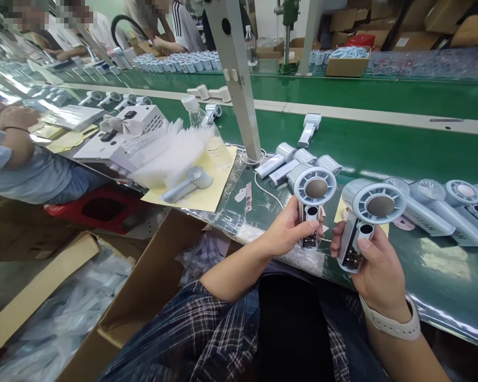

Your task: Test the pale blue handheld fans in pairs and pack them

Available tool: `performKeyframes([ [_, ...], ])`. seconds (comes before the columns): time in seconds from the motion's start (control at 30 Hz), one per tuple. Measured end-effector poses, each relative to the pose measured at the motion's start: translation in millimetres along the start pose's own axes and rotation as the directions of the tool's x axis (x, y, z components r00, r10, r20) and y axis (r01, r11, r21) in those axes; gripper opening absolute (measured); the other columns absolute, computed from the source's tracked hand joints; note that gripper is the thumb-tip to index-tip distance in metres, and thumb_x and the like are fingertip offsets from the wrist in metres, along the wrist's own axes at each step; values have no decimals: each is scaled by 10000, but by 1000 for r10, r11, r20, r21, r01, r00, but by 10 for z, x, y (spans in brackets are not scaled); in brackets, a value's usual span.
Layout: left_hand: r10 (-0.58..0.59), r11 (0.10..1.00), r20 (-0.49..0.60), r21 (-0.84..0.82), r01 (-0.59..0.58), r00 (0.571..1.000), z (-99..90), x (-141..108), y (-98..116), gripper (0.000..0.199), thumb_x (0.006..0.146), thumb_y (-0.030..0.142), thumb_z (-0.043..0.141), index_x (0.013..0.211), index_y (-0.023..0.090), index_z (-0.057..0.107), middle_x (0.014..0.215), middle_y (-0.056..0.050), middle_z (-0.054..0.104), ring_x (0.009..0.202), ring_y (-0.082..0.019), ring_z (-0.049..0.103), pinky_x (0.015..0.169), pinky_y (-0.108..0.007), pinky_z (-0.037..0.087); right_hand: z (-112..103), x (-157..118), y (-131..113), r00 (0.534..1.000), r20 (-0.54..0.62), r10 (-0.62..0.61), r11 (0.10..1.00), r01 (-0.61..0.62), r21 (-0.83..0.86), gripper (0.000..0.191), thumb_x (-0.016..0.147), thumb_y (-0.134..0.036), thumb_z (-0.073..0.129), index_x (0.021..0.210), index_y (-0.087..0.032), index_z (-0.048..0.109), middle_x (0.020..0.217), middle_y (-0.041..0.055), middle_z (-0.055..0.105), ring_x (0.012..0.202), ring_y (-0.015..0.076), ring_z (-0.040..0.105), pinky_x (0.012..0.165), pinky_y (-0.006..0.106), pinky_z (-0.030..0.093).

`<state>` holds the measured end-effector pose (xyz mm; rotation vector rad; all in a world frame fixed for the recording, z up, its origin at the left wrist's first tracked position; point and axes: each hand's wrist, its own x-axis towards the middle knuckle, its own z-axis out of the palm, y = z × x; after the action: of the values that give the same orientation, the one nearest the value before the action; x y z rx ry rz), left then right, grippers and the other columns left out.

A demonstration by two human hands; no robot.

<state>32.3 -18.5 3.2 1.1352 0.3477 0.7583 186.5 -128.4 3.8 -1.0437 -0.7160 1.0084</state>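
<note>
From where I stand, both hands are busy, low and right of centre in the frame. The left hand is closed round the handle of one small fan, thumb across its front. The right hand grips a second fan the same way. The two fans are side by side, round heads uppermost. The left one's handle runs nearly straight down the frame; the right one's slants toward the lower left. Small electronic parts show along the front of both handles.

Just beyond the left hand, a cluster of fans lies on the green bench, handles toward the lower left. The row of fans at the right edge is nearer the right hand, handles slanting toward the lower right. A lone fan lies on yellow paper left of centre, on the left hand's side.

At lower left, a cardboard box holds crumpled clear plastic. Across the bench, at the upper right, a smaller carton is heaped with pale blue pieces; I can't tell what they are.
</note>
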Motion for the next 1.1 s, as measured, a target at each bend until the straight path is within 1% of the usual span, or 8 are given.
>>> performKeyframes([
  [0.2,22,1000,50,6,-22,999,4,-17,6,544,871,549,828,1117,205,485,1001,-27,633,776,-147,661,724,-314,547,-5,-21,-18,1000,13,2,1000,-2,-8,241,926,-420,759,1097,-252,734,910,40,707,688,169,654,549,278,576],
  [0.33,-63,995,-70,72,68,996,31,-42,42,649,821,564,880,1169,220,454,1075,-56,689,833,-190,734,772,-344,579,-11,-2,4,998,-31,51,998,-50,29,242,923,-413,763,1103,-255,731,875,27,706,636,154,636,504,255,550],
  [0.43,-141,986,-150,64,152,979,40,-45,35,769,756,646,904,1166,234,401,984,-47,729,718,-191,726,706,-345,581,-40,31,32,988,70,139,980,-148,131,382,948,-615,704,1062,-252,745,845,35,714,569,158,615,449,272,526],
  [0.5,-149,988,-171,19,154,974,33,-45,10,739,799,774,788,1116,246,379,873,-15,717,646,-187,687,634,-330,560,-59,54,53,981,96,168,971,-182,157,518,971,-739,609,1022,-250,772,872,59,742,629,188,671,509,313,589],
  [0.6,-113,993,-200,8,118,973,15,-61,-8,639,880,790,662,1105,246,413,824,15,678,660,-179,655,635,-308,538,-48,71,52,983,29,181,971,-183,151,518,990,-734,596,1080,-274,815,1029,83,806,882,255,777,721,403,691],
  [0.73,-50,998,-130,40,56,990,41,-138,133,585,922,704,677,1191,239,445,879,6,681,682,-162,636,625,-271,490,54,49,-69,985,43,168,971,-173,163,432,965,-662,697,1152,-298,835,1137,86,840,941,288,812,730,444,707],
  [0.87,-9,1000,-24,7,10,1000,135,-236,426,512,984,637,660,1218,248,423,942,-22,711,740,-167,675,656,-265,507,168,-5,-253,998,-21,66,990,-63,127,369,971,-637,707,1108,-319,835,1058,55,858,883,291,826,661,421,700],
  [1.1,-140,978,16,-155,141,990,231,-249,589,511,951,567,762,1202,237,464,1056,-49,762,849,-199,764,760,-307,587,252,-73,-418,995,-73,68,988,-57,145,326,946,-598,754,985,-286,840,844,66,835,794,336,819,753,540,714],
])
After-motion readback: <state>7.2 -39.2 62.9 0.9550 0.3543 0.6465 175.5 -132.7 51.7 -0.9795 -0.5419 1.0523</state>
